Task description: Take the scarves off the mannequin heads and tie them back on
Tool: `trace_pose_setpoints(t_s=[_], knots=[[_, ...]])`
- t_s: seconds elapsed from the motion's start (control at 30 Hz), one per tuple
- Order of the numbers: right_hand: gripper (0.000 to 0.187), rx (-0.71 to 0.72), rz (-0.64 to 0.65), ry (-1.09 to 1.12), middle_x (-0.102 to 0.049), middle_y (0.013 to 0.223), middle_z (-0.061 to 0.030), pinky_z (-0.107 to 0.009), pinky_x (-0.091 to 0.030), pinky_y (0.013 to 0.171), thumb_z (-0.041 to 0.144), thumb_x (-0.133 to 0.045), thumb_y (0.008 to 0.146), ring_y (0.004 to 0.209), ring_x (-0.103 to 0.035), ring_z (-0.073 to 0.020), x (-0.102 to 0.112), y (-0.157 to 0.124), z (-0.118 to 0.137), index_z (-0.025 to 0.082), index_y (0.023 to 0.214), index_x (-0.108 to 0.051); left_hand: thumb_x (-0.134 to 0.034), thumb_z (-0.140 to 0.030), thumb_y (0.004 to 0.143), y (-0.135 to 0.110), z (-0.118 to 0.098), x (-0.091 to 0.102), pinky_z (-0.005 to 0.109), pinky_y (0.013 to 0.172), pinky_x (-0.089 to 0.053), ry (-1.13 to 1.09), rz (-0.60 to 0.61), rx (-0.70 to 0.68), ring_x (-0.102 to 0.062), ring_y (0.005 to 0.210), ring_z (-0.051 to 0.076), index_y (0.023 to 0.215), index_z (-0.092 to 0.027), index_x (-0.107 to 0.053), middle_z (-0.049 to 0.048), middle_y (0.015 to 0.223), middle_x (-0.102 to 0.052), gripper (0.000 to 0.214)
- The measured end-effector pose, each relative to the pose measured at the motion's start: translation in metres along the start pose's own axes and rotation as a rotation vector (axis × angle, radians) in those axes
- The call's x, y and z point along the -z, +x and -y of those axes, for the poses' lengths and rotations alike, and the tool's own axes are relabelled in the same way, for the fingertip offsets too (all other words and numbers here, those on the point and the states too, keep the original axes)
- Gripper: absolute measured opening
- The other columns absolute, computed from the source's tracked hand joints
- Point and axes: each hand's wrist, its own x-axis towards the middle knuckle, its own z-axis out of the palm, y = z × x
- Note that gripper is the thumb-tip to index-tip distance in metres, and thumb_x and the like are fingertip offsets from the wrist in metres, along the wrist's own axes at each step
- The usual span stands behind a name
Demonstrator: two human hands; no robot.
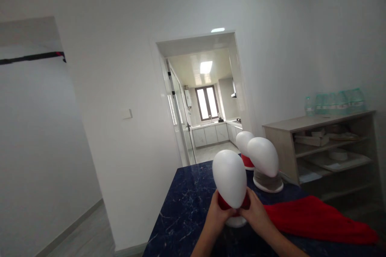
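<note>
A white, smooth mannequin head (229,176) stands on the table in front of me, tilted in this view, with a pale round base (235,221). A red cloth band (222,203) is wrapped around its neck. My left hand (221,211) grips the band from the left, and my right hand (251,209) grips it from the right. Both thumbs meet in front, below the head's chin. To the right, a piece of red fabric (313,217) lies spread on the table beside my right forearm.
Behind stand a mannequin head (263,156) with a grey-brown neck covering (267,180) and another head (243,141) with a red one. All rest on a dark blue marble-patterned table (181,196). A shelf unit (280,148) with bottled water (340,102) is at right; a doorway lies beyond.
</note>
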Motion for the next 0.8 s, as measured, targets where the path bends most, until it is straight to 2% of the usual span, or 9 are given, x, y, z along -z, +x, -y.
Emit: trace_pose_setpoints(t_s=[0.07,0.13,0.2,0.33,0.43,0.53,0.63,0.73,0.8], knots=[[0.075,0.064,0.122,0.031,-0.068,0.139,-0.0130,-0.047,-0.050,0.114,0.015,-0.069,0.068,0.129,-0.064,-0.0301,-0.006,0.012,-0.001,0.022,0.142,-0.059,-0.098,-0.035,0.055,0.003,0.014,0.011,0.050,0.124,-0.041,0.007,-0.109,0.025,-0.059,0.140,0.039,0.150,-0.018,-0.050,0.0178,0.147,-0.066,0.107],[0.066,0.118,0.211,0.014,-0.072,0.129,-0.0102,-0.043,-0.052,0.108,0.010,-0.061,0.070,0.122,-0.066,-0.0267,-0.004,0.017,-0.005,0.022,0.134,-0.064,-0.094,-0.033,0.062,-0.001,0.025,0.018,0.049,0.120,-0.045,-0.036,-0.140,0.062,-0.062,0.137,0.037,0.152,-0.020,-0.046,0.0175,0.145,-0.067,0.104],[0.054,0.139,0.242,-0.052,-0.072,0.121,-0.0090,-0.041,-0.052,0.105,0.008,-0.057,0.072,0.117,-0.066,-0.0253,0.003,0.015,-0.010,0.022,0.123,-0.069,-0.093,-0.030,0.064,-0.006,0.027,0.019,0.048,0.120,-0.046,-0.043,-0.148,0.067,-0.063,0.136,0.035,0.152,-0.022,-0.045,0.0157,0.145,-0.067,0.101],[0.024,0.123,0.253,-0.213,-0.068,0.111,-0.0078,-0.038,-0.051,0.097,0.011,-0.059,0.079,0.107,-0.064,-0.0242,0.012,0.005,-0.011,0.022,0.098,-0.069,-0.092,-0.034,0.067,-0.012,0.010,0.011,0.047,0.118,-0.046,0.054,-0.128,0.023,-0.066,0.131,0.035,0.144,-0.022,-0.055,0.0135,0.140,-0.071,0.086],[0.012,0.170,0.280,-0.312,-0.066,0.107,-0.0074,-0.035,-0.050,0.092,0.013,-0.063,0.080,0.104,-0.062,-0.0237,0.017,0.004,0.002,0.022,0.086,-0.068,-0.088,-0.044,0.074,-0.012,-0.004,0.007,0.047,0.113,-0.050,0.135,-0.114,0.023,-0.069,0.125,0.035,0.139,-0.021,-0.060,0.0134,0.135,-0.074,0.075],[0.010,0.237,0.348,-0.393,-0.068,0.097,-0.0055,-0.037,-0.047,0.094,0.013,-0.062,0.081,0.100,-0.062,-0.0238,0.026,0.002,0.019,0.022,0.079,-0.066,-0.088,-0.045,0.076,-0.012,-0.011,0.007,0.045,0.115,-0.048,0.141,-0.109,0.015,-0.067,0.128,0.033,0.141,-0.022,-0.059,0.0125,0.138,-0.073,0.074],[0.013,0.239,0.424,-0.498,-0.073,0.096,-0.0064,-0.041,-0.046,0.100,0.014,-0.061,0.083,0.102,-0.065,-0.0274,0.037,-0.011,0.031,0.022,0.090,-0.069,-0.086,-0.045,0.079,-0.013,-0.012,0.008,0.044,0.116,-0.048,0.105,-0.082,0.015,-0.066,0.131,0.031,0.145,-0.023,-0.055,0.0114,0.142,-0.071,0.077],[0.022,0.114,0.418,-0.622,-0.078,0.103,-0.0111,-0.042,-0.049,0.089,0.019,-0.063,0.084,0.102,-0.069,-0.0333,0.034,-0.044,0.035,0.023,0.103,-0.072,-0.084,-0.046,0.080,-0.014,-0.011,0.007,0.043,0.116,-0.047,0.117,-0.084,0.029,-0.065,0.133,0.032,0.146,-0.023,-0.055,0.0113,0.144,-0.070,0.076],[0.024,0.027,0.431,-0.651,-0.080,0.098,-0.0127,-0.042,-0.050,0.082,0.021,-0.069,0.079,0.095,-0.073,-0.0357,0.018,-0.073,0.037,0.024,0.102,-0.073,-0.083,-0.046,0.082,-0.013,-0.008,0.006,0.043,0.118,-0.046,0.153,-0.107,0.015,-0.064,0.135,0.032,0.144,-0.023,-0.057,0.0113,0.145,-0.069,0.071]])
